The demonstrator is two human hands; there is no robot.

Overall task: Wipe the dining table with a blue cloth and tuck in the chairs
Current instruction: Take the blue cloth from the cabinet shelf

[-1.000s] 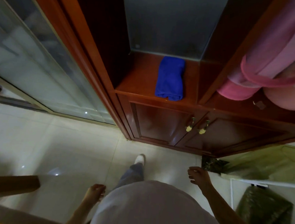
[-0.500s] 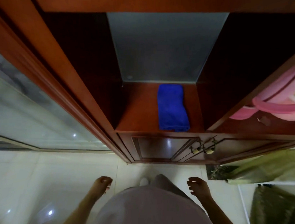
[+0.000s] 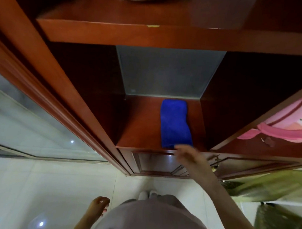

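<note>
**Inspector:** Which step is running?

**Assessor:** Fetching the cloth, by my reading. The person is standing on the floor (image 3: 39, 187) facing a wooden cabinet (image 3: 64, 96). The blue cloth (image 3: 175, 124) is lying folded on the open shelf (image 3: 141, 131), toward its right side, with its near end at the shelf's front edge. Wiping is not yet starting. The table and the chairs are not showing in this view.

**Inspector:** State of the hands?

**Assessor:** The right hand (image 3: 188, 155) is reaching up to the shelf's front edge, fingers stretched out, tips arriving at the cloth's near end. It is blurred, so I am not confirming contact, but nothing is being grasped yet. The left hand (image 3: 98, 205) is hanging low beside the body, fingers loosely curled and holding nothing.

**Inspector:** What is the next move calling for?

**Assessor:** In my judgement, closing the fingers over the cloth's near end and drawing it off the shelf toward the body. The cloth is looking soft, so it is likely to unfold when lifted by one end.

**Inspector:** Any change against half a second ago?

**Assessor:** The right hand was then hanging low by the body and is now raised to the shelf. The left hand is staying roughly where it was. The cloth is lying in the same place, and the head is now closer to the cabinet.
</note>
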